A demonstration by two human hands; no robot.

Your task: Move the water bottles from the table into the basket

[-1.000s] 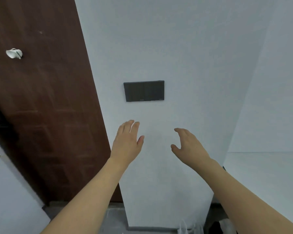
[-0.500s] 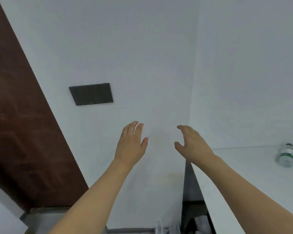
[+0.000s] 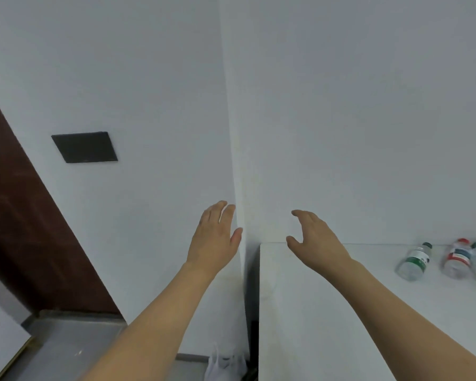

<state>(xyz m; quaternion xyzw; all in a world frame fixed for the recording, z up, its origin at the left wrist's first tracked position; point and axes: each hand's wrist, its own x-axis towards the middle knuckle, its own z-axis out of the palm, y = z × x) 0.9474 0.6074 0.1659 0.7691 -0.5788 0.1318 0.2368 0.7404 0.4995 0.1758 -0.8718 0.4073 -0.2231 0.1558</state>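
Beside table (image 3: pixel 327 312): white wall (image 3: pixel 341 105).

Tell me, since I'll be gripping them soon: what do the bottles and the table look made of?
The green-labelled bottle and the red-capped bottle look like clear, glossy thin plastic: you can see through their walls, which catch highlights. The table has a smooth, matte white top, probably laminate or painted board; the view cannot settle which.
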